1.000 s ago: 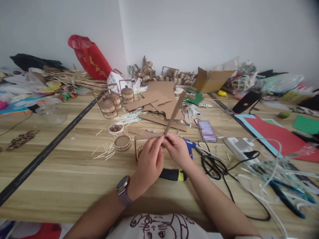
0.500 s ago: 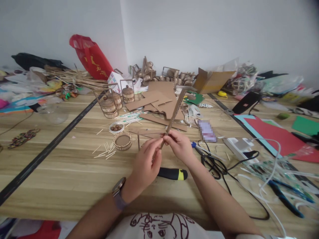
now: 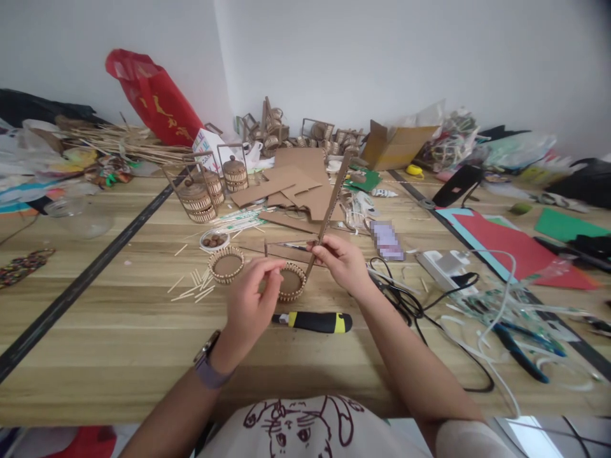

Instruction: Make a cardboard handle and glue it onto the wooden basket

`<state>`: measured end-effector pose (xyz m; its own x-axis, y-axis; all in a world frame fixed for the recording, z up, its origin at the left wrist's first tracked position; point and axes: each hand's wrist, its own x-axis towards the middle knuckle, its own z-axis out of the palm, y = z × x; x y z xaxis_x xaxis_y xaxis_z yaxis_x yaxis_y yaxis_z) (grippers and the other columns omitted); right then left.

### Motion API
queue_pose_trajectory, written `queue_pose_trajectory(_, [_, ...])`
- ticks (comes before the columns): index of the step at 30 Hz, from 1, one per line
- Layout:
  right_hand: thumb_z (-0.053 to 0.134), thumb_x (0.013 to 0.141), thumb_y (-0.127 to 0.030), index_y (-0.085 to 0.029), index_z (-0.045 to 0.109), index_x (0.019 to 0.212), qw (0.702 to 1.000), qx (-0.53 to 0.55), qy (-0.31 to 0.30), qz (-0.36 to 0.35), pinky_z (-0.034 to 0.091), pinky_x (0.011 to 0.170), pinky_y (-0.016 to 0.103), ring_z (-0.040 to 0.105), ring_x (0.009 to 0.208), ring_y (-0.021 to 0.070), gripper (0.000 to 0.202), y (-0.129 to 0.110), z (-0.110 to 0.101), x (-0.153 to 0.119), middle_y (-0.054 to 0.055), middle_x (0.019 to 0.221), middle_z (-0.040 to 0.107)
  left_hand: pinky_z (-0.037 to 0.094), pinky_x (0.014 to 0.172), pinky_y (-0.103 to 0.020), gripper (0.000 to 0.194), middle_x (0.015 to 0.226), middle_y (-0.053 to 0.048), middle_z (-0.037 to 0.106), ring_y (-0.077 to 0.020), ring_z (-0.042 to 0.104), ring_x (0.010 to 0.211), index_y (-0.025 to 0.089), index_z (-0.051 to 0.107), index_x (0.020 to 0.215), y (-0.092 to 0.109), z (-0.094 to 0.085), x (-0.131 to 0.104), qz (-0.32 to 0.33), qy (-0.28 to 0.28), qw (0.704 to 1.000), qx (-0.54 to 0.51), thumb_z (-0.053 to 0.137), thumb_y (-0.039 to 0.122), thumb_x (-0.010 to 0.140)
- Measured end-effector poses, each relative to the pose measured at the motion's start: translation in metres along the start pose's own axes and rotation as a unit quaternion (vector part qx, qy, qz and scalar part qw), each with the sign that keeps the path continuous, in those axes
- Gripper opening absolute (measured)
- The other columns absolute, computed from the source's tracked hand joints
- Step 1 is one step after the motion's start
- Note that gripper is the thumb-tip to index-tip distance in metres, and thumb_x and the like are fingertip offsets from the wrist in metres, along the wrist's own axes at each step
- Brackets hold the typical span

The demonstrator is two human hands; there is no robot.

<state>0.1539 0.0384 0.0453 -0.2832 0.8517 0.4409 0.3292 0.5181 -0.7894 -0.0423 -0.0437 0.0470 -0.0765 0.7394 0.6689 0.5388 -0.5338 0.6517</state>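
My right hand (image 3: 340, 257) pinches the lower part of a long brown cardboard strip (image 3: 333, 200), which slants up and away from me. Left of it, my left hand (image 3: 252, 292) has its thumb and fingertips close together; whether something small is between them is too small to tell. Between the hands sits a round basket (image 3: 292, 282) edged with short sticks, partly behind my left fingers. A similar round basket (image 3: 226, 264) lies to the left. Nearer to me is a black and yellow utility knife (image 3: 317, 322).
Loose sticks (image 3: 193, 286) and a bowl of brown beads (image 3: 214, 240) lie left. Cardboard pieces (image 3: 300, 184) and lidded baskets (image 3: 196, 202) stand farther back. A phone (image 3: 387, 240), black cable, power strip (image 3: 442, 270) and pliers (image 3: 520, 353) are right.
My left hand has moved left and down, away from the strip and my right hand. The round basket between the hands and the knife's front end have come into view.
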Motion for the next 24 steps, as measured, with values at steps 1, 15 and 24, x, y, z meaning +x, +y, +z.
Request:
queue_pose_trajectory(1, [0.058, 0.092, -0.040, -0.021, 0.067, 0.079, 1.000, 0.003, 0.001, 0.003, 0.044, 0.058, 0.027, 0.055, 0.061, 0.0157, 0.025, 0.000, 0.001, 0.000, 0.001, 0.068, 0.062, 0.060, 0.079, -0.030, 0.019, 0.094, -0.005, 0.076, -0.0164, 0.072, 0.087, 0.020, 0.069, 0.099, 0.001, 0.005, -0.002, -0.001, -0.015, 1.000, -0.004, 0.050, 0.017, 0.097])
queue_pose_trajectory(15, [0.058, 0.092, -0.037, -0.022, 0.063, 0.074, 0.999, -0.009, 0.042, -0.001, 0.043, 0.059, 0.027, 0.055, 0.061, 0.0155, 0.024, -0.014, 0.007, -0.009, 0.000, 0.065, 0.058, 0.058, 0.092, -0.036, 0.026, 0.110, -0.010, 0.069, -0.0201, 0.068, 0.104, 0.019, 0.067, 0.118, 0.006, 0.058, 0.009, -0.026, 0.009, 0.999, -0.036, 0.051, 0.021, 0.098])
queue_pose_trajectory(24, [0.056, 0.091, -0.028, -0.023, 0.068, 0.079, 0.996, -0.024, 0.080, -0.016, 0.045, 0.067, 0.029, 0.061, 0.072, 0.0192, 0.017, -0.018, 0.015, -0.013, 0.002, 0.073, 0.066, 0.058, 0.088, -0.033, 0.018, 0.103, -0.008, 0.071, -0.0191, 0.068, 0.099, 0.019, 0.069, 0.106, 0.014, 0.063, 0.013, -0.033, 0.028, 0.998, -0.053, 0.055, 0.022, 0.095])
